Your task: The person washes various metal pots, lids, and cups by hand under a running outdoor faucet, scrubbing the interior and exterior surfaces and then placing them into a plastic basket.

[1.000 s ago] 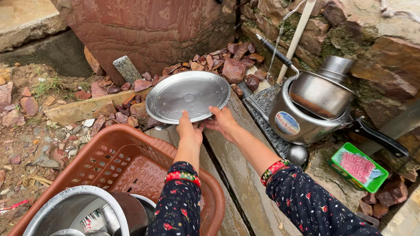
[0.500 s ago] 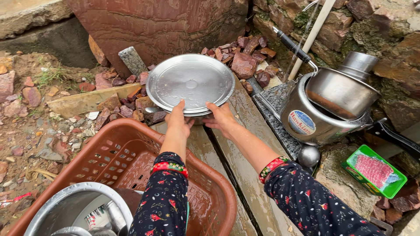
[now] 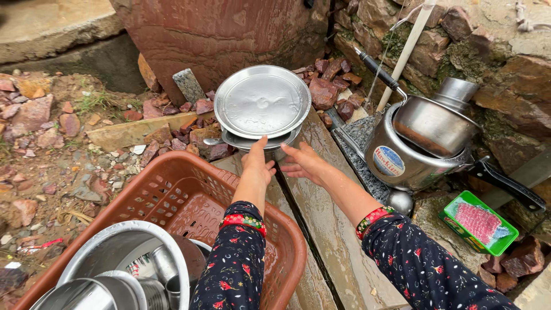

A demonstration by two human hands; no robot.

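Steel plate [image 3: 262,102] leans at 12 o'clock atop another dish, above the wet plank worktop [image 3: 321,229]; left hand [image 3: 256,163] fingers touch its lower rim, right hand [image 3: 302,162] open just below, brown basket [image 3: 189,201] at 8 o'clock

A single camera sat on the person's head and looked steeply down and forward, close over both outstretched forearms. It faced a stone wall [image 3: 493,97] across the wet plank surface [image 3: 327,229]. A brown basket [image 3: 172,195] filled the lower left, pots [image 3: 425,143] the right, rubble-strewn ground [image 3: 51,149] the left. No second view existed to share anything.
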